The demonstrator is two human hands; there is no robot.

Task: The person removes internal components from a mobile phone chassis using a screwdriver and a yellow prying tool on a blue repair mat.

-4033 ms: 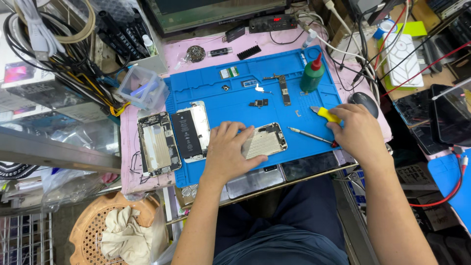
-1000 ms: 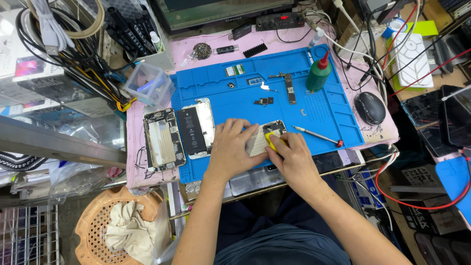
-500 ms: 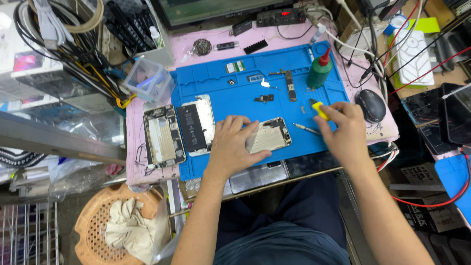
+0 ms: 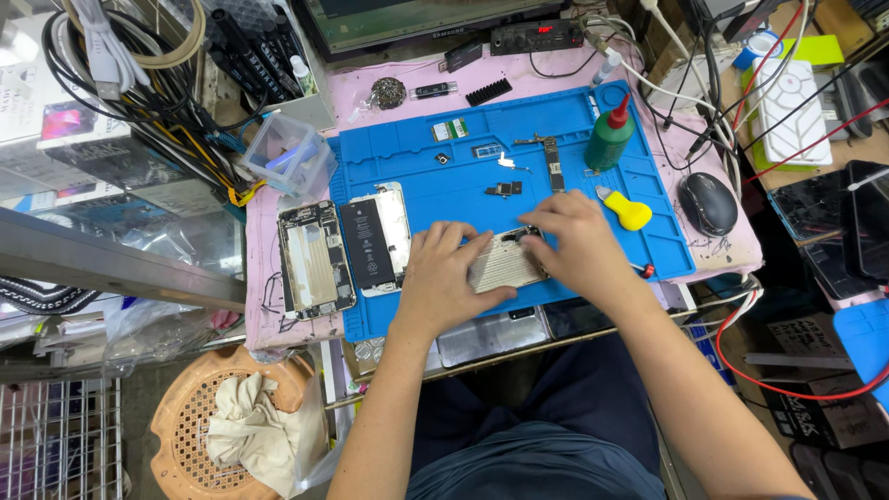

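My left hand (image 4: 451,275) pressed flat on the opened phone (image 4: 503,264) while my right hand (image 4: 569,243) pinched its top edge, yellow pry tool (image 4: 627,209) just beyond.

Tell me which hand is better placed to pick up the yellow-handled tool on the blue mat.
Right. The right hand lies nearest the yellow-handled tool, with bare blue mat between them, while the left hand presses on the opened phone.

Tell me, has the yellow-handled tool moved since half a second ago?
Yes. The yellow-handled tool was in the right hand; now it lies on the blue mat, near the green bottle.
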